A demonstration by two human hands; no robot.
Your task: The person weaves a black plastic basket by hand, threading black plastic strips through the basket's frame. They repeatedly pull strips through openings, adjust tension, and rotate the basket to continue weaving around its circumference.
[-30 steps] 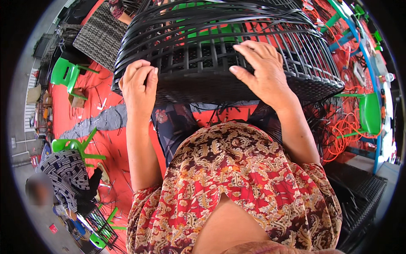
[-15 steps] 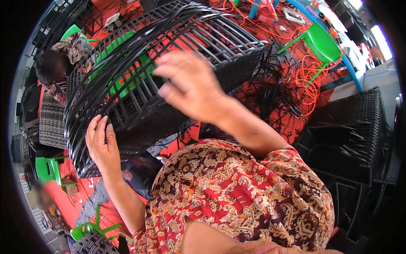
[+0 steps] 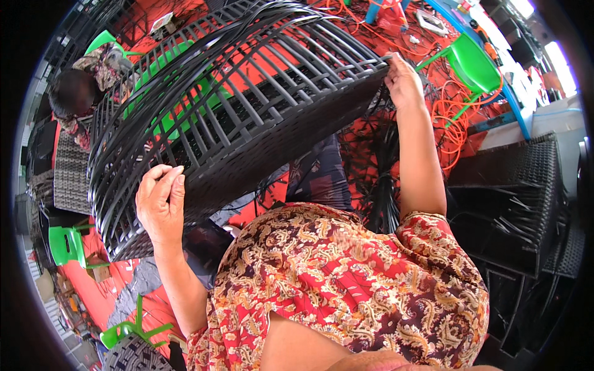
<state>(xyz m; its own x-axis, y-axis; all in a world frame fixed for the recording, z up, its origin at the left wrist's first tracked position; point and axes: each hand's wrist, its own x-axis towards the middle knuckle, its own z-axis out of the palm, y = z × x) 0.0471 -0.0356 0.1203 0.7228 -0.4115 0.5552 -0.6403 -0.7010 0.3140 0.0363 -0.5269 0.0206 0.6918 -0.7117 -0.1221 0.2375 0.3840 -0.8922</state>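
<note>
A large black woven frame [image 3: 272, 133] lies tilted across the space before me. Its near side is densely woven, and its upper face is a row of bare bars. A thick bundle of loose black plastic strips [image 3: 151, 93] arcs over the left part. My left hand [image 3: 159, 201] is closed at the near left edge, thumb and fingers pinching the rim among the strips. At the far right corner my right hand [image 3: 405, 83] grips the frame, its fingers bent over the end. The undersides of both grips are partly hidden.
A green chair [image 3: 473, 65] and tangled orange cord [image 3: 455, 123] are at the right. Below them stands another black woven piece [image 3: 507, 191] with loose strip ends. A person [image 3: 74, 93] sits beyond the frame at left. Cut black strips [image 3: 387, 148] litter the red floor.
My right hand has swung from above the bars to the frame's right corner and taken hold there. My left hand has shifted slightly right along the near edge. The frame has tilted a little.
</note>
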